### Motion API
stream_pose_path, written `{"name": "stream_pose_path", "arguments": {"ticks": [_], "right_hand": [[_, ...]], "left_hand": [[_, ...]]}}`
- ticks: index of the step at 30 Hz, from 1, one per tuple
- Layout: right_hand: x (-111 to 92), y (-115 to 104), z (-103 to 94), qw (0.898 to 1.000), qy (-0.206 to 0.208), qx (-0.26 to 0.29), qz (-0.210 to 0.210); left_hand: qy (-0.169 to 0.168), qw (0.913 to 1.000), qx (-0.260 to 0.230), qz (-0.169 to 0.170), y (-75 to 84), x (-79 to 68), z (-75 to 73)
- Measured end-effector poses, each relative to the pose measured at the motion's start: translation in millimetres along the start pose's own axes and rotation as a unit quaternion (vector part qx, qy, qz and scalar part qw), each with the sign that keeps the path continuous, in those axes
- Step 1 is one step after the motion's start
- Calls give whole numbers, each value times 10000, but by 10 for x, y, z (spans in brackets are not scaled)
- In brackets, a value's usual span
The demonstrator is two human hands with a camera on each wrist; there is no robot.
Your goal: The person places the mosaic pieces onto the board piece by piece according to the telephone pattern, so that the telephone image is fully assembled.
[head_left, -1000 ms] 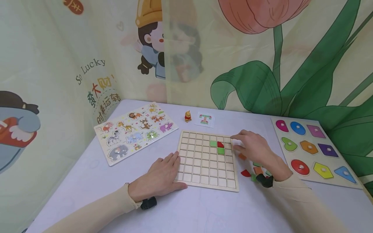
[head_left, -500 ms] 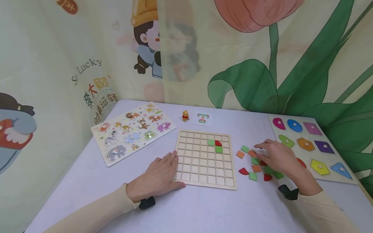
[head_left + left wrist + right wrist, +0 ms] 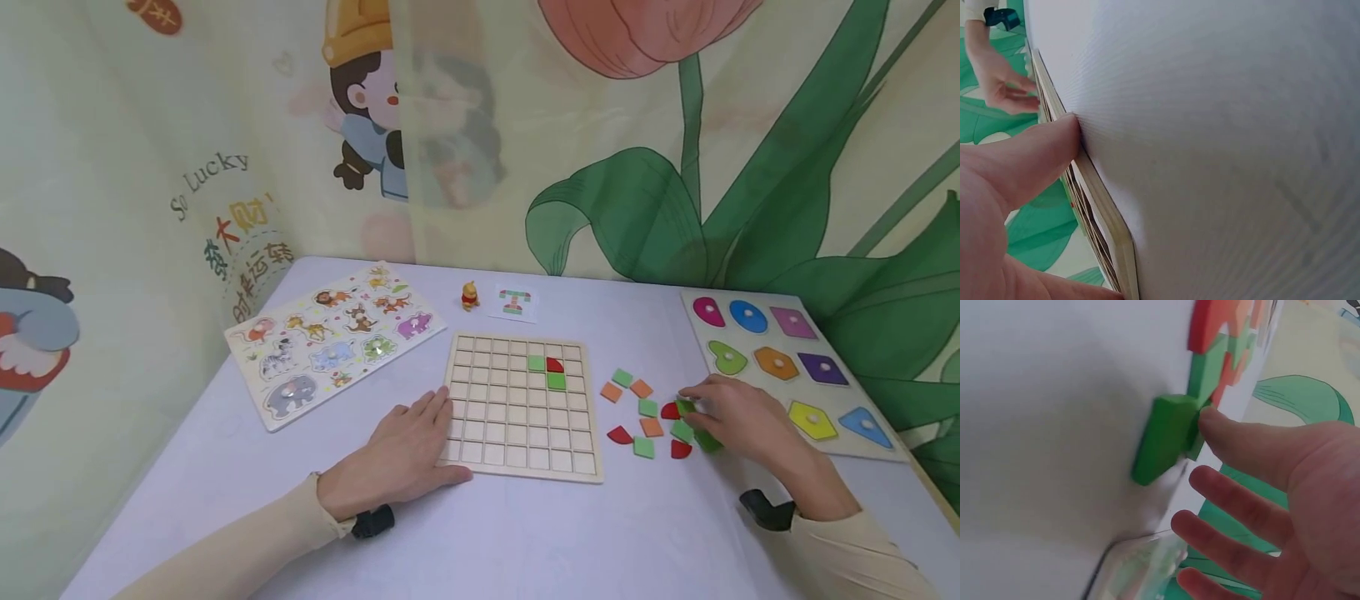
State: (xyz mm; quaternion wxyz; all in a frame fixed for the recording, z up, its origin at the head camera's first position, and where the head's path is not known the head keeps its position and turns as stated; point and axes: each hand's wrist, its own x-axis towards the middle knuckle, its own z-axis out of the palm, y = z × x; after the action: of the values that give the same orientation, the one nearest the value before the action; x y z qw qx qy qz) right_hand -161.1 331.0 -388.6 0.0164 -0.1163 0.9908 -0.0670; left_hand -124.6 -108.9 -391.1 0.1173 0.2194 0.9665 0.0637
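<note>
A square wooden grid board lies mid-table. Two green tiles and a red quarter-round tile sit in its upper right cells. My left hand rests along the board's left side, fingers extended; in the left wrist view its thumb touches the board's edge. Right of the board are loose green, orange and red tiles. At their right side my right hand pinches a green tile between thumb and index finger. In the right wrist view the thumb presses that tile, the index finger is hidden, and the other fingers spread apart.
An animal peg puzzle lies at the left, a shape peg puzzle at the right. Behind the board stand a small bear figure and a pattern card. A printed curtain hangs behind the table.
My right hand has moved from the board's upper right edge to the right side of the loose tiles and now pinches a green one. The left hand stays against the board.
</note>
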Motion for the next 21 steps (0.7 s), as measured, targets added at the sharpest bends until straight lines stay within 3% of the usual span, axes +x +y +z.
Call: {"name": "stream_pose_path", "arguments": {"ticks": [21], "right_hand": [[2, 0, 93, 9997, 226, -78, -28]], "left_hand": [[69, 10000, 26, 13, -7, -4, 9]]}}
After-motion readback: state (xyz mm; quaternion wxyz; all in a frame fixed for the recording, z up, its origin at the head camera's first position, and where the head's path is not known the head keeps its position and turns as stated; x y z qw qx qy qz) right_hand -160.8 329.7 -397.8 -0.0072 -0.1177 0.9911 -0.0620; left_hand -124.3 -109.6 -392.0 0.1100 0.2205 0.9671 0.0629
